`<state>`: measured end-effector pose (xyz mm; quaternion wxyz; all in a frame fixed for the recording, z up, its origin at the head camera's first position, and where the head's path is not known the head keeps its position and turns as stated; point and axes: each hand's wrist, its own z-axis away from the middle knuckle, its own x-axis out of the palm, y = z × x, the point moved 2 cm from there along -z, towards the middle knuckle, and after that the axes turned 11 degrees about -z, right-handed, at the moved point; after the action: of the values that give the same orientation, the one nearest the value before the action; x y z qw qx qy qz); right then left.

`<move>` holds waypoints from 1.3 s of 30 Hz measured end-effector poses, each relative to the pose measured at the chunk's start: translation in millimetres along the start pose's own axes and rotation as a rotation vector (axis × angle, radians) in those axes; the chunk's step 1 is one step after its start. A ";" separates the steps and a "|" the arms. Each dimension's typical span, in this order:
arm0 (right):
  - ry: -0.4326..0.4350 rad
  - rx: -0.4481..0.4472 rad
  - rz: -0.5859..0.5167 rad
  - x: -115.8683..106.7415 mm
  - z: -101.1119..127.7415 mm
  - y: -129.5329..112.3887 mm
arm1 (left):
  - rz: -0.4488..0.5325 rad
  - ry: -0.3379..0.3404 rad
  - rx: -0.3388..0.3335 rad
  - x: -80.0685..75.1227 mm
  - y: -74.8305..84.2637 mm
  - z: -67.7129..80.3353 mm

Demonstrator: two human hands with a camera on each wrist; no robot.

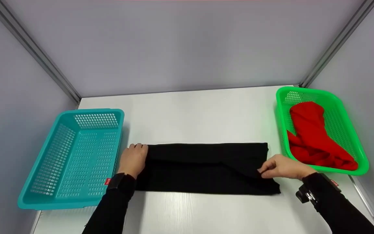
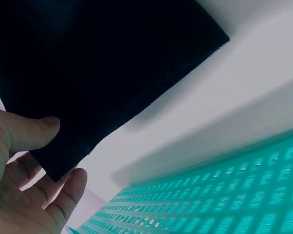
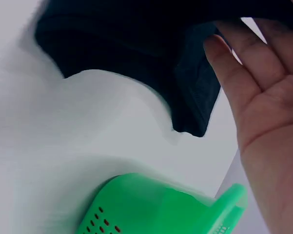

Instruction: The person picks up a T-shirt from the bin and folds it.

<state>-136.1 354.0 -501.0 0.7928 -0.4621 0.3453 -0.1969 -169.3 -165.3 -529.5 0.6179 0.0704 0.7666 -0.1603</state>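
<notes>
Black cloth (image 1: 203, 167): folded into a long band, flat on white table (image 1: 200, 113), running left to right between two baskets.

Left hand (image 1: 132, 160): at left end of cloth, just beside teal basket (image 1: 73, 159). Left wrist view: thumb (image 2: 31, 129) on top of cloth edge, fingers (image 2: 63, 192) beneath it. Grip: pinching cloth end.

Right hand (image 1: 282, 167): at right end of cloth, near lower right corner. Head view: fingertips gathered on a raised fold of fabric. Right wrist view: fingers (image 3: 234, 73) partly tucked under dark fabric, corner of cloth hanging beside palm. Grip: pinching cloth.

Teal basket: perforated plastic, on table at left, touching or nearly touching left wrist area; interior bare.

Green basket (image 1: 352, 130): perforated plastic, at right rear of table, just beside right end of cloth. Contents: red cloth (image 1: 313, 136), crumpled, lying along basket length.

Sleeves: black on both arms, with wrist-mounted devices at cuffs.

Surroundings: grey walls on three sides, metal rails in corners.
</notes>
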 end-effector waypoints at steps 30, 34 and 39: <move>0.289 -0.121 -0.012 91.6 -63.1 7.9 | 0.201 -0.159 0.129 24.8 28.7 16.0; 0.255 -0.200 0.114 95.7 -60.8 9.5 | 0.205 -0.161 0.123 25.2 28.0 16.7; 0.279 -0.251 0.481 98.6 -58.2 12.2 | 0.212 -0.178 0.129 24.0 27.5 18.7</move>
<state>-111.2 263.1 -567.0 0.6983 -0.4300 0.5719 -0.0207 -149.0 -147.9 -560.7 0.6910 0.1760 0.6851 -0.1488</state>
